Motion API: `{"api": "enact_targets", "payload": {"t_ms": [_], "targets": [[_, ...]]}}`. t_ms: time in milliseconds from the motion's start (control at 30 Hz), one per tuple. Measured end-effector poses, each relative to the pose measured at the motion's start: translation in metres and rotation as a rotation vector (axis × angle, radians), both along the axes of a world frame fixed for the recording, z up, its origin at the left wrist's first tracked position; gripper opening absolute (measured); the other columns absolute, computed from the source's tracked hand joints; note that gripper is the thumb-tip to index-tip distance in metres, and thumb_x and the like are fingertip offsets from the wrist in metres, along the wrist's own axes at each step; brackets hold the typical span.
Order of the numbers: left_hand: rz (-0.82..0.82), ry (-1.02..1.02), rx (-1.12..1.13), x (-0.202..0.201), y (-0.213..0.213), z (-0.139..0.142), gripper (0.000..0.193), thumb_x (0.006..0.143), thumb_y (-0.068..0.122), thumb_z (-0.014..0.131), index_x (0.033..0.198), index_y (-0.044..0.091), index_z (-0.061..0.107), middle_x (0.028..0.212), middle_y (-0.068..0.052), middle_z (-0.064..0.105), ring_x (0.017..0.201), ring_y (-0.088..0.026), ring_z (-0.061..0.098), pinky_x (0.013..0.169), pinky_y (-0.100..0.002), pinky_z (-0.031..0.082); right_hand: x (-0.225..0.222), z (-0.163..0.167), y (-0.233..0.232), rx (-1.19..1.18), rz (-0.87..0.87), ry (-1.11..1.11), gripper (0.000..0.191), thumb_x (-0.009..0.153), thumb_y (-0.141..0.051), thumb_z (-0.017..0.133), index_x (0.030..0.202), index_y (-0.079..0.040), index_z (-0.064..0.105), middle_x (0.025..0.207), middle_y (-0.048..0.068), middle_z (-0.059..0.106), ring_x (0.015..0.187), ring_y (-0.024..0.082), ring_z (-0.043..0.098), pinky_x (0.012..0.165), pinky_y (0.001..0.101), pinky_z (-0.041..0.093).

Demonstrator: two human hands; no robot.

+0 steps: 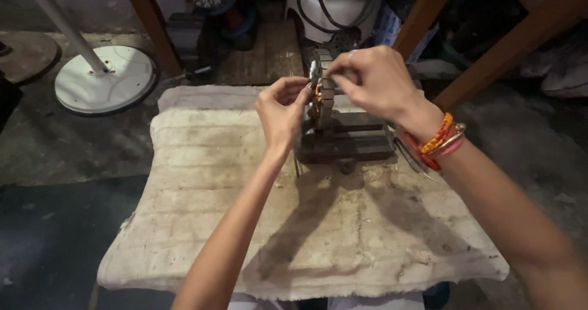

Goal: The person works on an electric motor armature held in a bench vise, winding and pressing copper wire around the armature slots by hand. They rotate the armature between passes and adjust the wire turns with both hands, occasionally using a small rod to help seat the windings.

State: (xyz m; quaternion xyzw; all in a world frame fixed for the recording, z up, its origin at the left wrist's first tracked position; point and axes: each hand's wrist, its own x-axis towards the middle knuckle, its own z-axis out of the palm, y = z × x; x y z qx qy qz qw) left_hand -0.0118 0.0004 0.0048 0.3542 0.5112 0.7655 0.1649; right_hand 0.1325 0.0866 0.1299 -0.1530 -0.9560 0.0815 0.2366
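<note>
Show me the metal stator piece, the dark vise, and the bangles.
metal stator piece (pixel 323 83), head view, its stacked grey edge.
dark vise (pixel 355 143), head view, its base.
bangles (pixel 440 141), head view, orange band on the wrist.

Dim concrete floor (pixel 61 157); white round stand base (pixel 104 77); wooden legs (pixel 150 25); possibly clutter behind.

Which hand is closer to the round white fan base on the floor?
Left. The left hand is over the cloth-covered table, on the side toward the round white fan base. The right hand is farther away, beyond the metal stack both hands pinch.
</note>
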Motion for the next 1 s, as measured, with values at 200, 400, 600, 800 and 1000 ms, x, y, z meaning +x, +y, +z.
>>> {"api": "enact_targets", "payload": {"t_ms": [200, 400, 600, 800, 1000], "targets": [[-0.189, -0.095, 0.064, -0.017, 0.009, -0.005, 0.015, 0.09, -0.001, 0.074, 0.102, -0.008, 0.076, 0.093, -0.014, 0.08, 0.082, -0.017, 0.078, 0.077, -0.028, 0.065, 0.017, -0.026, 0.015, -0.174, -0.066, 0.16, 0.017, 0.094, -0.004, 0.069, 0.107, -0.004, 0.08, 0.059, 0.003, 0.062, 0.05, 0.009, 0.049, 0.048, 0.0275, 0.037], [-0.214, -0.039, 0.002, -0.019, 0.011, -0.004, 0.018, 0.091, -0.003, 0.07, 0.108, -0.005, 0.076, 0.096, -0.013, 0.08, 0.084, -0.017, 0.078, 0.079, -0.028, 0.065, 0.03, -0.069, 0.036, -0.216, -0.193, 0.196, 0.022, 0.095, 0.0, 0.066, 0.105, -0.009, 0.083, 0.059, 0.0, 0.064, 0.047, 0.005, 0.046, 0.046, 0.0247, 0.031], [-0.086, 0.178, -0.133, -0.009, -0.014, 0.003, 0.027, 0.088, 0.006, 0.068, 0.114, 0.006, 0.078, 0.103, -0.006, 0.08, 0.091, -0.012, 0.076, 0.074, -0.031, 0.06, 0.036, -0.103, 0.01, -0.618, -0.162, 0.306, 0.025, 0.094, -0.002, 0.066, 0.114, -0.008, 0.079, 0.069, -0.001, 0.061, 0.054, 0.002, 0.042, 0.049, 0.0204, 0.03], [0.053, 0.486, 0.017, 0.002, -0.048, 0.012, 0.037, 0.088, 0.01, 0.07, 0.125, 0.007, 0.071, 0.116, -0.009, 0.076, 0.107, -0.02, 0.075, 0.091, -0.033, 0.059, 0.045, -0.07, -0.002, -1.464, -0.133, 0.307, 0.04, 0.094, -0.005, 0.058, 0.132, 0.002, 0.068, 0.069, -0.011, 0.044, 0.057, 0.002, 0.037, 0.052, 0.0191, 0.031], [0.122, 0.65, 0.015, 0.017, -0.052, 0.014, 0.049, 0.083, 0.018, 0.081, 0.129, 0.008, 0.065, 0.13, -0.014, 0.065, 0.117, -0.03, 0.068, 0.097, -0.037, 0.058, 0.048, -0.056, -0.017, -1.975, 0.009, 0.463, 0.055, 0.097, -0.007, 0.055, 0.151, 0.004, 0.047, 0.069, -0.008, 0.041, 0.056, 0.003, 0.036, 0.051, 0.0191, 0.031]]}}
